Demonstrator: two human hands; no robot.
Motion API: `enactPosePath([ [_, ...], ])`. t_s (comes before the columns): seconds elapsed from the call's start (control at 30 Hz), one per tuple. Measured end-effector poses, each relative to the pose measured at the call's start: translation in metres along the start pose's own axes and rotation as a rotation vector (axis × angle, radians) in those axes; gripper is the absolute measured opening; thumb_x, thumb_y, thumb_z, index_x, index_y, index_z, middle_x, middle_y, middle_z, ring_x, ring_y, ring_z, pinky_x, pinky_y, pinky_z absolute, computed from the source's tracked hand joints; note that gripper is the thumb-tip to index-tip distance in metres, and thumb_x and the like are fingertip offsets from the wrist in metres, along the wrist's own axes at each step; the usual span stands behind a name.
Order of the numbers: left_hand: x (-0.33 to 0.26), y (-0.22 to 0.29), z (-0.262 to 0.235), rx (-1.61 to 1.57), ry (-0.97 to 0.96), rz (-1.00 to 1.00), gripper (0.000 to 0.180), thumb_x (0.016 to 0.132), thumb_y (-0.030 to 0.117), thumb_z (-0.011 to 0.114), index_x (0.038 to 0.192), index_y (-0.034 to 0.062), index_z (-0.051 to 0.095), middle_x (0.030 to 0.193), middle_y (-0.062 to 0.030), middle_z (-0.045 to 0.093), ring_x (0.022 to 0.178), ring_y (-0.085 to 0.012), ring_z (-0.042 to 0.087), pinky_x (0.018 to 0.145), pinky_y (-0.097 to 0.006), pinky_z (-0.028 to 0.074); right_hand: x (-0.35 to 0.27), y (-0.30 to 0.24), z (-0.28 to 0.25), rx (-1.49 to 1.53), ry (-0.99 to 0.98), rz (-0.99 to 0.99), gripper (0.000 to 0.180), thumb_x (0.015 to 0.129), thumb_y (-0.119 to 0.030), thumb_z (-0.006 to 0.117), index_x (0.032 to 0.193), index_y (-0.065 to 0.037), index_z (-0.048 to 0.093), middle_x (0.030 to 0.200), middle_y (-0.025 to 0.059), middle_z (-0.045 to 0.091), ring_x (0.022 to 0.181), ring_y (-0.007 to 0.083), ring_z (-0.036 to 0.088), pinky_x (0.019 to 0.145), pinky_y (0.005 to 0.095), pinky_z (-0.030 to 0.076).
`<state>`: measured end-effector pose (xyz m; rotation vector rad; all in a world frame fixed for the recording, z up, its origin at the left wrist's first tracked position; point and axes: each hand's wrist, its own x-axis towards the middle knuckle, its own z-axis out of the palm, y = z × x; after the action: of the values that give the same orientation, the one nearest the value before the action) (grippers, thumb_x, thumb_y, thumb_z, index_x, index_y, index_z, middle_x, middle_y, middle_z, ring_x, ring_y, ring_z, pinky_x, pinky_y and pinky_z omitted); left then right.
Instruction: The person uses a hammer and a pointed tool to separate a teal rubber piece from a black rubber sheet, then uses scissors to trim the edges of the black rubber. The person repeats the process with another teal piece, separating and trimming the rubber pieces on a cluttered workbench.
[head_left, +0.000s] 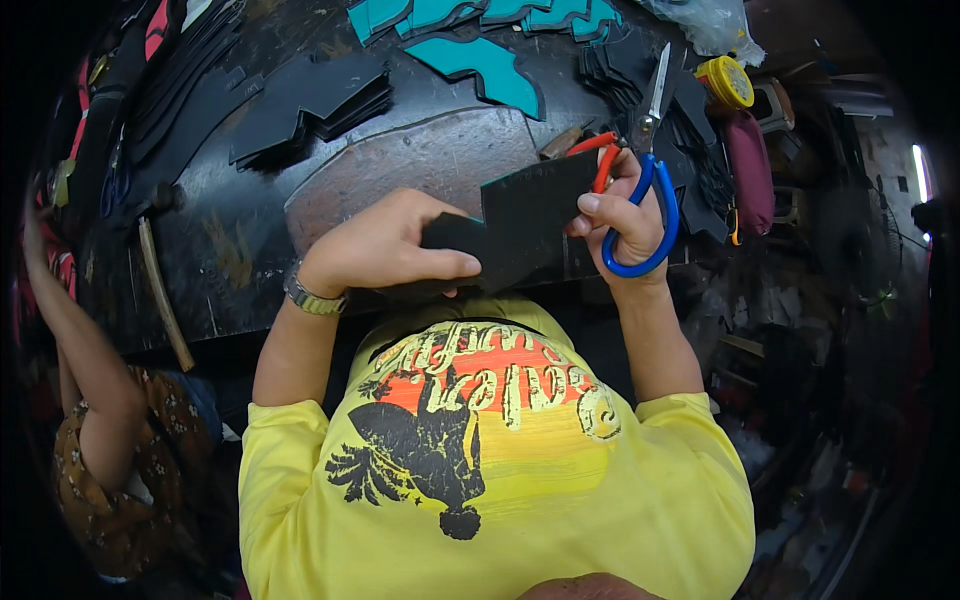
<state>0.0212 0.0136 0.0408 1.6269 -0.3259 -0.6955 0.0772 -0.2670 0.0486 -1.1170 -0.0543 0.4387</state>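
Note:
My left hand (385, 245) is closed on the left part of a black sheet piece (540, 215), its thumb lying across the near edge. The piece has a notched outline and thin teal edges, and hangs over the table's front edge. At its right end, my right hand (625, 215) is closed round scissors, thumb by the piece. The scissors (657, 90) point away from me, blades up. One handle loop is blue; a red handle part (602, 165), seemingly the other loop, shows between the piece and my fingers. The fingers behind the piece are hidden.
Stacks of black cut pieces (315, 105) and teal pieces (480, 75) lie across the dark table (215, 290). A brown slab (400, 150) lies beyond my hands. A hammer (160, 270) is at left, near another person's arm (85, 345). A yellow tub (726, 82) stands at right.

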Motion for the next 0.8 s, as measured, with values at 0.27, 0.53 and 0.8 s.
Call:
enactPosePath([
  [0.27,0.01,-0.038,0.033,-1.161,-0.146,0.679,0.104,0.085,0.066,0.069,0.156,-0.0003,0.031,0.154,-0.0244,0.043,0.134,-0.037,0.054,0.106,-0.049,0.05,0.005,0.012,0.02,0.328,0.105,0.0,0.039,0.081,-0.002,0.062,0.119,-0.002,0.057,0.092,0.0083,0.067,0.073,0.0187,0.067,0.075,0.0346,0.058],
  [0.53,0.024,-0.029,0.056,-0.74,0.499,0.222,0.023,0.103,0.015,0.058,0.119,-0.0012,0.06,0.107,-0.011,0.07,0.092,-0.0162,0.068,0.074,-0.027,0.055,-0.01,0.035,0.033,0.009,0.038,-0.067,0.041,0.08,0.003,0.057,0.12,0.006,0.053,0.091,0.0164,0.07,0.073,0.0239,0.07,0.078,0.0409,0.061],
  [0.8,0.028,-0.036,0.047,-0.754,0.482,0.144,0.02,0.099,0.015,0.065,0.115,0.0023,0.065,0.105,-0.0036,0.072,0.089,-0.0108,0.067,0.072,-0.026,0.052,-0.018,0.025,0.018,-0.192,-0.044,-0.059,0.05,0.08,0.001,0.057,0.129,0.008,0.049,0.092,0.0185,0.07,0.071,0.0237,0.07,0.079,0.042,0.062],
])
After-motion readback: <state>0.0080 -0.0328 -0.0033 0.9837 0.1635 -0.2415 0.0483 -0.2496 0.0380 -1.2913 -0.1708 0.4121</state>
